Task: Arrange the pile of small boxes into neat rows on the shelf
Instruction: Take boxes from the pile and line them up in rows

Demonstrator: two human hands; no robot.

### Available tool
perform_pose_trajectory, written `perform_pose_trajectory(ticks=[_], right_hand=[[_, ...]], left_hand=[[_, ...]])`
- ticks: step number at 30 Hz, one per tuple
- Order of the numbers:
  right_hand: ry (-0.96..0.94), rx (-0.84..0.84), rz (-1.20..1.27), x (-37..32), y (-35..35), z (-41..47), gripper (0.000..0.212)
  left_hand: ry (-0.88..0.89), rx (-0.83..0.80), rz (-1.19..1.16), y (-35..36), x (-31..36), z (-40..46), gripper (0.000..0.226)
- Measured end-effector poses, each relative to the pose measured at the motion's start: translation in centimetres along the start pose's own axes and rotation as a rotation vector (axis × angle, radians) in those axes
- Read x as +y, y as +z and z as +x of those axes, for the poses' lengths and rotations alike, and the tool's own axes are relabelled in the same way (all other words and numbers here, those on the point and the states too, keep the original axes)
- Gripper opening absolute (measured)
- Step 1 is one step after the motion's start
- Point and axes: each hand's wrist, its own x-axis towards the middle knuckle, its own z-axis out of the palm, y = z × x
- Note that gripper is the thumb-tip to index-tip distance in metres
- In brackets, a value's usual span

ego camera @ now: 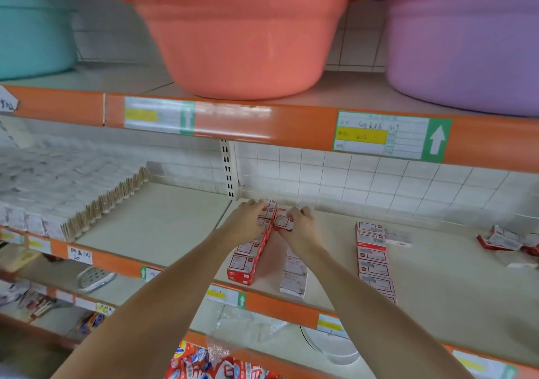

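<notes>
Nearest the orange shelf lip (pixel 280 305), the left row of boxes (pixel 248 259) ends flush at the edge — a shove could tip one off. Behind it, the left hand (pixel 248 221) lies spread along the row; the right hand (pixel 300 222) pinches a box (pixel 283 222) beside it. Farther right of that lip — loose boxes (pixel 501 240), open room.
</notes>
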Motion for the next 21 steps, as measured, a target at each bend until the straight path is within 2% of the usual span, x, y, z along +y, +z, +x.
perform_pose_trajectory(ticks=[5, 12, 21], right_hand=[[0.013, -0.076, -0.166, -0.6, 0.6, 1.6, 0.032], [-0.052, -0.092, -0.364, -0.7, 1.2, 2.3, 0.044], [-0.101, -0.105, -0.485, -0.7, 1.6, 1.9, 0.038]], left_hand=[[-0.002, -0.023, -0.004, 0.8, -0.3, 0.8, 0.051], [0.023, -0.005, -0.019, 0.8, -0.9, 1.4, 0.055], [0.019, -0.014, 0.003, 1.1, -0.6, 1.4, 0.045]])
